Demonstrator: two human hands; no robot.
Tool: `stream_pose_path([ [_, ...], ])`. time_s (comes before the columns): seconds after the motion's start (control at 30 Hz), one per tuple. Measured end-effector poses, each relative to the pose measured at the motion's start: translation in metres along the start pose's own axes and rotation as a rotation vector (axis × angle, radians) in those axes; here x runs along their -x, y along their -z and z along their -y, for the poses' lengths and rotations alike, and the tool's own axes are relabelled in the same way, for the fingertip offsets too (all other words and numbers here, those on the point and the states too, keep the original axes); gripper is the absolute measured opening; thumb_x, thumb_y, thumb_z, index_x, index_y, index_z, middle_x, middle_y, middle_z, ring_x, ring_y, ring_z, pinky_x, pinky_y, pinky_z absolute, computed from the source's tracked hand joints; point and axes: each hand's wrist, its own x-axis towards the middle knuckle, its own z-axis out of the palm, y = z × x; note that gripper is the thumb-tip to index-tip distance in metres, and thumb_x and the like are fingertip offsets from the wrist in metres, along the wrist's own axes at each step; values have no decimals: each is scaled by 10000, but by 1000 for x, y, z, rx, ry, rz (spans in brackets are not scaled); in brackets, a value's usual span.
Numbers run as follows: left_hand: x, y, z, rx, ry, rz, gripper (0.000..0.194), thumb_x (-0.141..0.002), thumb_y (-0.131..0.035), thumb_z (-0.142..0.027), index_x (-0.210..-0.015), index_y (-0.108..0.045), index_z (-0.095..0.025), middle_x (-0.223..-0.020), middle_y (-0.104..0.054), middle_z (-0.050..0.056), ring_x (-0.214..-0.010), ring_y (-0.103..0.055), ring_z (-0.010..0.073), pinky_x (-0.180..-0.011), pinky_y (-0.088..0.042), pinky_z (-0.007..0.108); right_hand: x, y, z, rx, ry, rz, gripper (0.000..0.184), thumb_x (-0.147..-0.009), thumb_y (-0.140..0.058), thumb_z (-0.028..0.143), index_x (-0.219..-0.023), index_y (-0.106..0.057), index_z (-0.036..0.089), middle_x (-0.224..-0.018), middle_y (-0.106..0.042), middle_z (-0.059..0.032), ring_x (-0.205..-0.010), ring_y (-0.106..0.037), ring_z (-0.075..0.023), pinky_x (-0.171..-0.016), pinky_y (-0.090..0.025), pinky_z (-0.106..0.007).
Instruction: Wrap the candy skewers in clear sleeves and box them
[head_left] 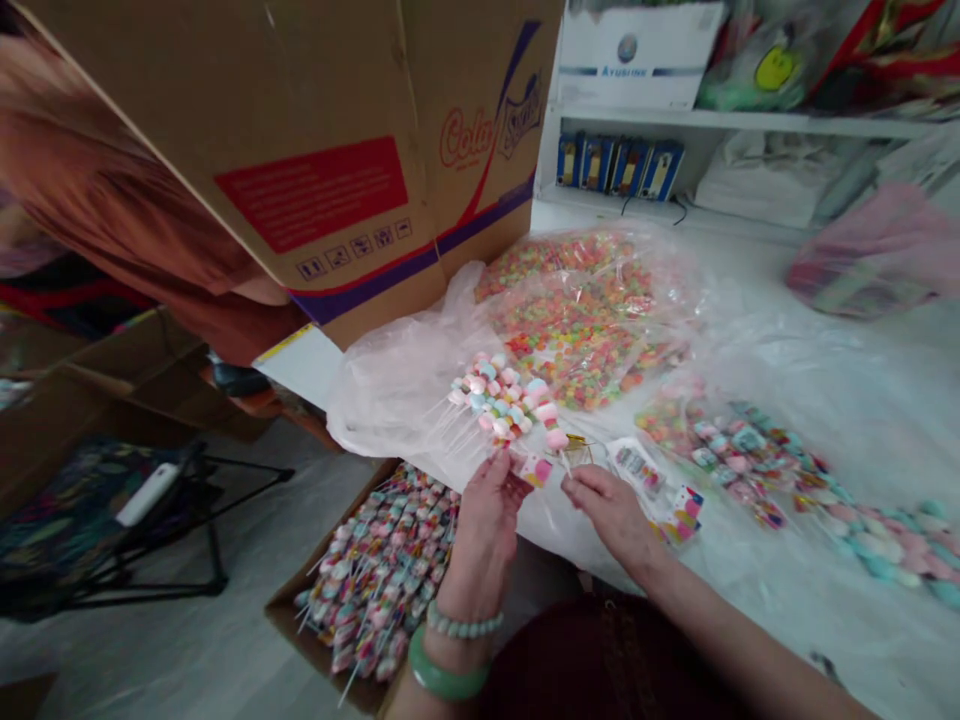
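My left hand (489, 505), with a beaded bracelet and a green bangle at the wrist, pinches a small clear packet (537, 469) printed with pink and yellow. Close beside it, my right hand (609, 508) grips the stick of a marshmallow skewer (556, 439), whose pink and white pieces point up and away from me. Just beyond my hands lies a row of pastel marshmallow skewers (495, 395), their sticks toward the left. A stack of printed packets (679, 515) rests by my right wrist, next to a white label card (636, 465).
A large bag of colourful small candies (592, 320) lies at the back. More wrapped skewers (750, 450) and loose marshmallows (900, 545) are at right. Below the table edge stands a box full of wrapped skewers (382, 570). A tall cardboard carton (337, 90) blocks the left; a person in orange is behind it.
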Motion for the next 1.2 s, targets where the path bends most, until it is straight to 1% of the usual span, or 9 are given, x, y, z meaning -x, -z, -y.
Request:
stream_pose_path([
  [0.1,-9,-8,-18,142,101,-109,120,-877,-519,-128,-799,-609,-146,-656,-654,11,-579,-636,140,-610,-546,307,17,27,-7,186,84,-22,281,-869,-472,364,-665,-571,197,-646,-532,12,-654,-504,-151,-619,-346,-259],
  [0.2,-13,-18,-28,178,148,-118,139,-898,-498,-146,-810,-605,-148,-640,-667,25,-553,-647,148,-577,-552,297,33,41,-20,305,139,-32,295,-891,-465,354,-667,-584,203,-659,-581,4,-674,-550,-163,-627,-360,-263],
  [0.4,-10,-39,-22,177,142,-91,141,-899,-495,-132,-818,-610,-137,-685,-698,60,-603,-681,168,-609,-577,314,46,41,-39,453,310,-101,291,-939,-405,286,-777,-631,199,-748,-646,-23,-713,-600,-164,-658,-390,-263],
  [0.53,-9,-50,-18,164,109,-128,168,-907,-471,-122,-795,-596,-134,-684,-698,58,-614,-685,168,-626,-586,317,45,43,-46,593,455,-289,320,-955,-371,249,-791,-636,176,-724,-632,-45,-681,-586,-168,-650,-374,-276],
  [0.6,-9,-54,-18,152,86,-138,161,-907,-475,-127,-800,-594,-137,-694,-702,57,-622,-688,167,-626,-586,313,45,45,-48,614,505,-361,311,-958,-371,236,-815,-640,172,-732,-633,-49,-673,-579,-163,-651,-365,-276],
  [0.8,-11,-58,-18,133,82,-88,174,-907,-474,-133,-794,-606,-136,-692,-709,72,-624,-690,175,-643,-587,335,43,44,-49,633,535,-346,301,-964,-373,234,-827,-635,175,-693,-613,-29,-668,-575,-153,-647,-349,-266],
  [0.9,-12,-55,-19,134,120,-55,205,-915,-455,-141,-785,-612,-128,-700,-712,88,-655,-698,197,-659,-589,367,43,45,-49,662,527,-355,304,-962,-374,237,-828,-639,175,-697,-612,-32,-664,-569,-157,-640,-344,-269],
  [1.0,-14,-51,-20,129,132,-43,193,-908,-463,-126,-795,-620,-127,-679,-705,66,-639,-695,195,-661,-589,375,44,47,-48,698,559,-385,307,-957,-374,223,-823,-644,169,-699,-613,-40,-649,-559,-161,-633,-342,-275],
  [1.2,-18,-47,-25,140,77,-35,149,-892,-507,-131,-797,-623,-128,-668,-695,50,-609,-680,165,-637,-589,333,45,51,-42,681,587,-385,304,-953,-384,222,-821,-653,168,-721,-636,-49,-640,-564,-153,-636,-360,-265],
])
